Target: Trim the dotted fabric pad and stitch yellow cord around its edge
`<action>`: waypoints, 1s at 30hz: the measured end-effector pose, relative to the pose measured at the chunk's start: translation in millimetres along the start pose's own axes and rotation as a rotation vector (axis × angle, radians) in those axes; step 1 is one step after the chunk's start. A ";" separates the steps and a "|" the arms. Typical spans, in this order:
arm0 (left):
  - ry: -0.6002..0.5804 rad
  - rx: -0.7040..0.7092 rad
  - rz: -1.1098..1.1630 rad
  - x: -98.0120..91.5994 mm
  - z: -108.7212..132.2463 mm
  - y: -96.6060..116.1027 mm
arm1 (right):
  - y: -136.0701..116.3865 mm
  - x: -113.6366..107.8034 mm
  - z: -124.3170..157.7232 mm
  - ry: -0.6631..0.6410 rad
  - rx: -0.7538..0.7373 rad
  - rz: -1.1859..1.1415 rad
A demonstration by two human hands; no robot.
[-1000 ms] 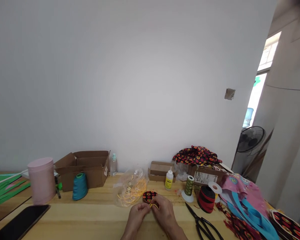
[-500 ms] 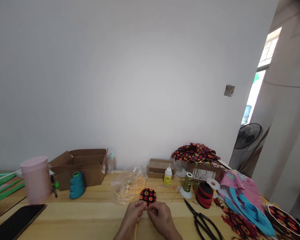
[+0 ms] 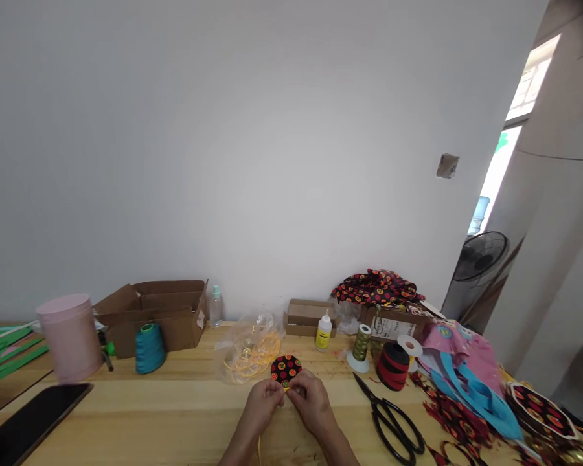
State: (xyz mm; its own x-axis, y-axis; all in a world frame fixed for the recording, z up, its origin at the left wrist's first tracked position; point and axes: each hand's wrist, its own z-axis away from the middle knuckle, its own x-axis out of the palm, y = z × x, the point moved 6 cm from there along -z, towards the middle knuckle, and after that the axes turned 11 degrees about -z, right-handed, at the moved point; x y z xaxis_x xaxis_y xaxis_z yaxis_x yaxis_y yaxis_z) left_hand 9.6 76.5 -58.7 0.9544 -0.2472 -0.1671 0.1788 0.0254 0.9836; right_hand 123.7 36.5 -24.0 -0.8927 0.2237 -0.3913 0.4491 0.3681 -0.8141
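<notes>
My left hand point(image 3: 265, 402) and my right hand point(image 3: 311, 401) meet at the near middle of the wooden table point(image 3: 150, 414), fingers pinched together. Between them stands a small round piece of black cloth with orange and red dots point(image 3: 285, 369), held at its lower edge. A thin yellow cord point(image 3: 259, 446) hangs down from my left hand toward the table edge.
A clear bag of yellow cord point(image 3: 250, 349) lies just behind. Black scissors point(image 3: 393, 421), a red-black ribbon roll point(image 3: 391, 367), a green thread spool point(image 3: 361, 346) and a glue bottle point(image 3: 323, 333) are on the right. A teal thread cone point(image 3: 149, 348), cardboard box point(image 3: 155, 314), pink tub point(image 3: 70, 336) and phone point(image 3: 29, 424) are on the left.
The cloth disc has been turned upright between my fingers, and the yellow cord now trails down from my left hand. The view has shifted slightly.
</notes>
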 end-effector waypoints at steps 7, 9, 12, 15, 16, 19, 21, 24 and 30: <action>-0.015 0.063 -0.073 3.5 4.4 3.0 | -3.0 -2.7 2.4 -0.010 -0.047 -0.032; -0.044 0.068 -0.095 6.3 5.2 6.3 | -2.7 -3.8 3.0 -0.009 -0.042 -0.035; -0.074 0.055 -0.126 9.9 3.4 10.5 | 2.1 -5.9 3.1 0.018 -0.017 -0.074; -0.111 0.017 -0.141 13.5 -1.5 12.7 | 12.4 -6.9 2.1 0.061 0.043 -0.185; -0.124 0.002 -0.139 14.9 -3.5 13.1 | 15.8 -6.6 1.5 0.071 0.062 -0.238; -0.163 -0.064 -0.117 19.7 -9.2 13.6 | 21.6 -6.2 -0.8 0.097 0.092 -0.390; -0.187 -0.122 -0.089 23.5 -11.4 14.1 | 22.1 -9.0 -2.2 0.142 0.093 -0.443; -0.201 -0.190 -0.022 26.8 -11.8 16.9 | 21.3 -18.0 -2.5 0.252 0.087 -0.425; -0.157 -0.196 0.207 19.1 -10.2 18.9 | 11.8 -21.0 -1.1 0.238 0.057 -0.179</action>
State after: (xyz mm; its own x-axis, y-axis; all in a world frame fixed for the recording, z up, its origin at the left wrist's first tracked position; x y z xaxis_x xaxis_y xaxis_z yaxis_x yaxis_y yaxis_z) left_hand 33.7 82.1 -43.9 0.9296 -0.3633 0.0626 0.0420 0.2731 0.9611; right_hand 147.8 37.1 -24.8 -0.9203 0.3678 -0.1335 0.2768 0.3707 -0.8865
